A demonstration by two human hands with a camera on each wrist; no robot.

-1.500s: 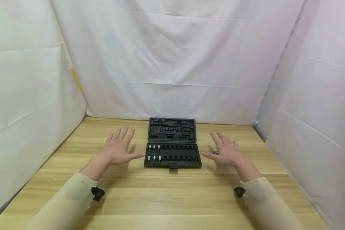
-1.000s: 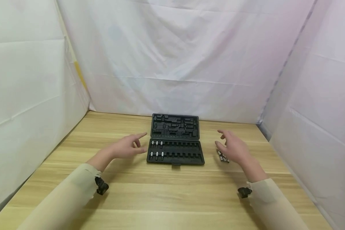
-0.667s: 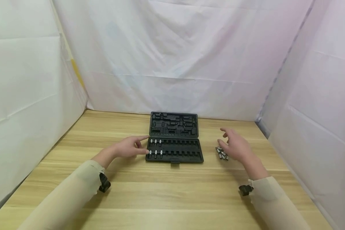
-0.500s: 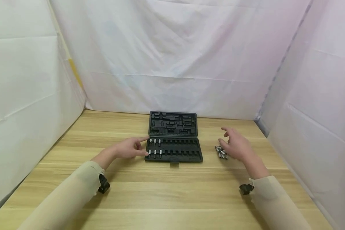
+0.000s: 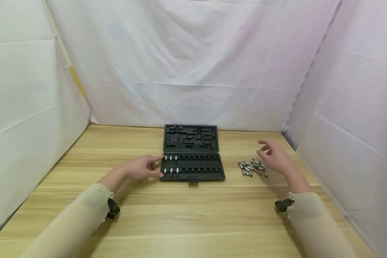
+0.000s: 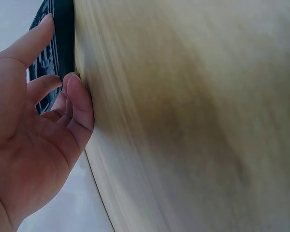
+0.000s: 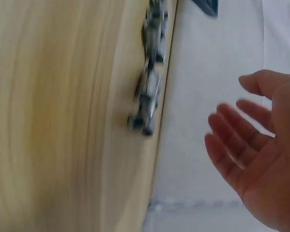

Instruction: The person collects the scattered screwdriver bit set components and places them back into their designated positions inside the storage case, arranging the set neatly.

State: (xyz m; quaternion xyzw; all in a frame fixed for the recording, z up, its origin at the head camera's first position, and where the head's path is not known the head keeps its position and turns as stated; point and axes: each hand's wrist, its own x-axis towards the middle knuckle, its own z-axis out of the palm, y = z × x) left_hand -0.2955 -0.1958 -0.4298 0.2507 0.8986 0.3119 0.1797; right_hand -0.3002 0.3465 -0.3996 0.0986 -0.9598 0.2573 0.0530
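A black plastic bit-socket case (image 5: 192, 167) lies unfolded on the table, its moulded lid (image 5: 191, 138) at the back. Several silver bit sockets (image 5: 171, 171) stand in two short rows at its left end. My left hand (image 5: 141, 167) touches the case's left edge with extended thumb and index finger; in the left wrist view (image 6: 34, 125) its other fingers bend inward. Right of the case lies a loose heap of bit sockets (image 5: 246, 167), also blurred in the right wrist view (image 7: 149, 94). Beyond the heap's right side, my right hand (image 5: 275, 156) hovers, loosely curved and holding nothing.
A wood-grain table (image 5: 187, 222) carries everything. White cloth (image 5: 184, 64) hangs behind it and along both sides. Black wrist cameras (image 5: 113, 208) sit under both sleeves. Several slots in the case's right part show no socket.
My left hand has come in from spread fingers to touch the case's left edge. My right hand has shifted right, uncovering more of the loose sockets, which now lie more spread out.
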